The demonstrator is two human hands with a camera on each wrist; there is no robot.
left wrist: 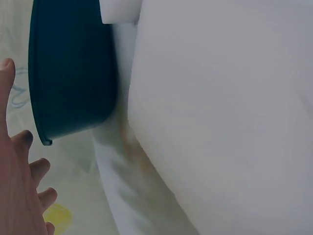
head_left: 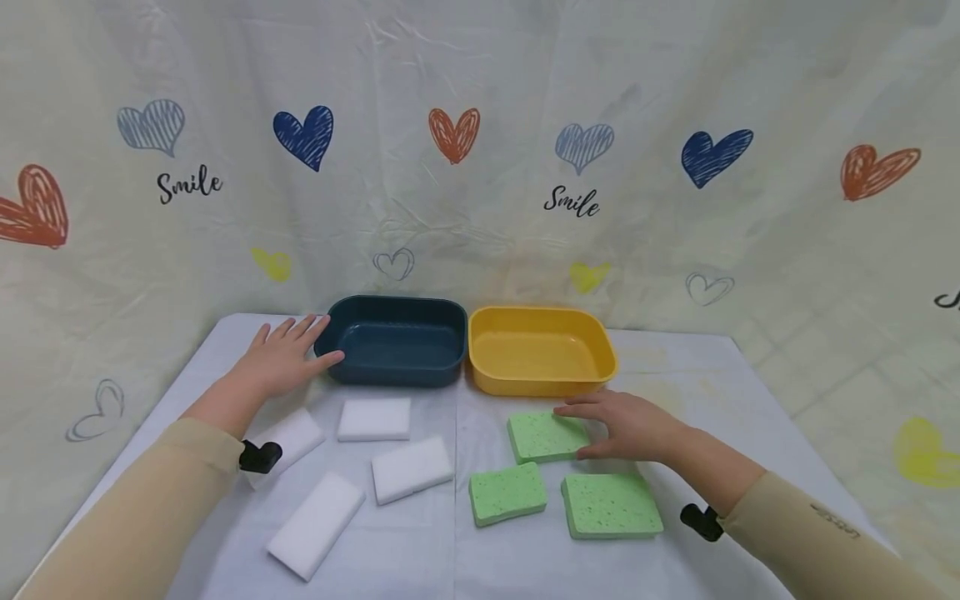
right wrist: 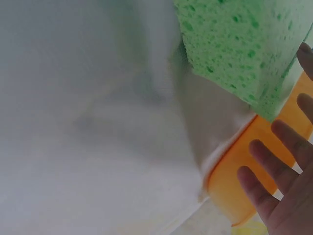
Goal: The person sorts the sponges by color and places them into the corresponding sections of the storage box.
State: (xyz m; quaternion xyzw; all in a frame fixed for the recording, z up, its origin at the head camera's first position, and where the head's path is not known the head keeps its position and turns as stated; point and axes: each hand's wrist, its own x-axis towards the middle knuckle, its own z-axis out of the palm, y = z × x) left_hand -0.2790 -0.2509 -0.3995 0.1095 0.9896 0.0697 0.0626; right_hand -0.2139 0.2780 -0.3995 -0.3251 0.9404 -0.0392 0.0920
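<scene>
Right now your left hand (head_left: 281,360) rests on the desk (head_left: 720,375) with straight, spread fingers (head_left: 311,325), its thumb touching the near left corner of the dark blue tub (head_left: 395,340); it holds nothing. Your right hand (head_left: 630,425) hovers with its fingers (head_left: 577,410) stretched over the right end of the farthest green sponge (head_left: 543,436), thumb low beside it; you cannot tell whether it is touching the sponge yet. That sponge lies just in front of the yellow tub (head_left: 540,350), which stands right beside the blue one. Two more green sponges (head_left: 611,504) lie nearer you, and four white sponges (head_left: 373,418) lie to the left in front of the blue tub.
</scene>
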